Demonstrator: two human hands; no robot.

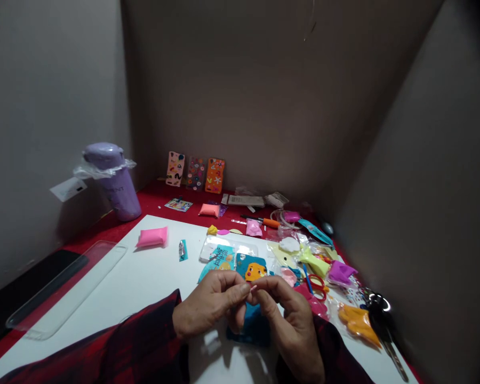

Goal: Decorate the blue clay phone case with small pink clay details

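Note:
My left hand point(216, 301) and my right hand point(290, 320) meet at the fingertips, both closed in a pinch. Between them is a tiny piece of pink clay point(253, 288); its full shape is partly hidden by my fingers. Under my hands lies a phone case point(250, 328) coated in dark blue clay. An orange clay face point(256, 271) with eyes and a reddish nose sits on its upper part. Just left of the case is a light blue packet point(221, 258), lying partly over a clear case point(246, 248).
Pink clay packs point(152, 237) and red-handled scissors point(318, 285) lie on the white board point(116, 298). Yellow, purple and orange clay bags point(358, 322) crowd the right side. A purple bottle point(118, 184) stands back left. Decorated cases point(215, 175) lean against the back wall.

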